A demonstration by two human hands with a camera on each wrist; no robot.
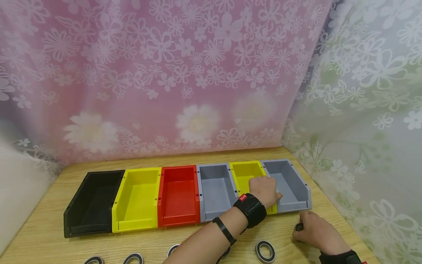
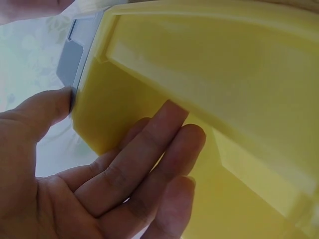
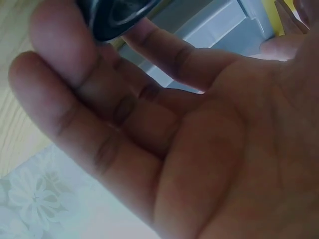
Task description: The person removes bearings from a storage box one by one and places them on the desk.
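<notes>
My left hand [image 1: 265, 190] reaches over the front of the right-hand yellow bin [image 1: 245, 168]. In the left wrist view its fingers are loosely bent inside that bin, holding nothing, and the thumb touches the edge beside the grey bin. My right hand [image 1: 316, 231] is low over the table, in front of the rightmost grey bin [image 1: 285, 183]. It pinches a dark-edged ring bearing [image 3: 122, 17], mostly hidden by the fingers in the head view. A bearing [image 1: 265, 251] lies flat on the table between the hands.
Leftward in the row stand another grey bin [image 1: 217, 194], a red bin [image 1: 179, 198], a yellow bin [image 1: 140, 201] and a black bin [image 1: 95, 205]. More bearings [image 1: 133, 259] lie along the table's near edge, some partly behind the left forearm. Floral curtains [image 1: 197, 91] hang behind and to the right.
</notes>
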